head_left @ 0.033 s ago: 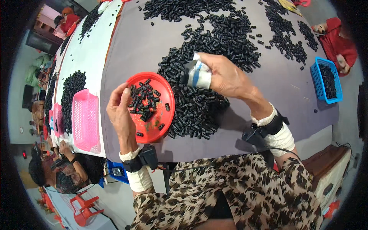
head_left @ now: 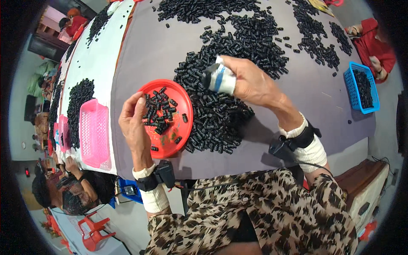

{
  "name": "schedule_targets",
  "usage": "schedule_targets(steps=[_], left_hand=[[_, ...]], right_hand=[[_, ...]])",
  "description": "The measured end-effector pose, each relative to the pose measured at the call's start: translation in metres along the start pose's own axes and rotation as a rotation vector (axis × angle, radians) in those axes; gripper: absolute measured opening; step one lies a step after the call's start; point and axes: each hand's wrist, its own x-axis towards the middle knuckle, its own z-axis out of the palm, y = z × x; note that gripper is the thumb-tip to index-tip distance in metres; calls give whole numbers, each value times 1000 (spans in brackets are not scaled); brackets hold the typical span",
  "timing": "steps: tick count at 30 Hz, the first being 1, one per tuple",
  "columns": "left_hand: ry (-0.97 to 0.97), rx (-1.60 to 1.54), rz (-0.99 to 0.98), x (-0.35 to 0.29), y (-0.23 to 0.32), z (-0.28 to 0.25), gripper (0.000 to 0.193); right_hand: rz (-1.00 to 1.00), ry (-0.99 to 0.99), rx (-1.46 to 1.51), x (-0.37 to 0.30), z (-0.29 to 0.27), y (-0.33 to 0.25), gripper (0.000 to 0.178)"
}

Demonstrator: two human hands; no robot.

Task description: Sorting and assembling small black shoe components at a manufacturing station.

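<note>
My left hand [head_left: 132, 119] is at the left side of a round red plate [head_left: 187, 97], overlapping its rim. Its fingers are drawn together near the thumb, and what they hold, if anything, is hidden. Small black ribbed cylinders [head_left: 161, 108] lie loose on the plate. My right hand [head_left: 257, 83], raised over a large heap of the same black cylinders [head_left: 212, 123], is closed on a soft-looking white piece with a blue stripe [head_left: 223, 80]. A dark, blurred part shows at the left end of that piece; I cannot make out its kind.
A blue basket [head_left: 352, 91] with black pieces stands at the table's right edge. Pink baskets [head_left: 94, 131] stand on the white-covered table at left, near another pile [head_left: 80, 100]. Other people sit at left and far right. Cabled black devices [head_left: 289, 146] are strapped to my wrists.
The white piece in my right hand has shifted and turned very slightly. My left hand stays at the plate.
</note>
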Motion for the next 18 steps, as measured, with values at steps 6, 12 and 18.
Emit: schedule_targets(steps=[6,12,18], left_hand=[[-438,286,16,-17,-26,50,15],[-540,887,464,-32,-63,87,13],[-581,973,599,-28,-73,101,8]], right_hand=[[73,10,-57,-11,-16,-7,19],[159,-31,-107,-18,-16,-1,16],[203,-51,-28,-21,-14,3,23]])
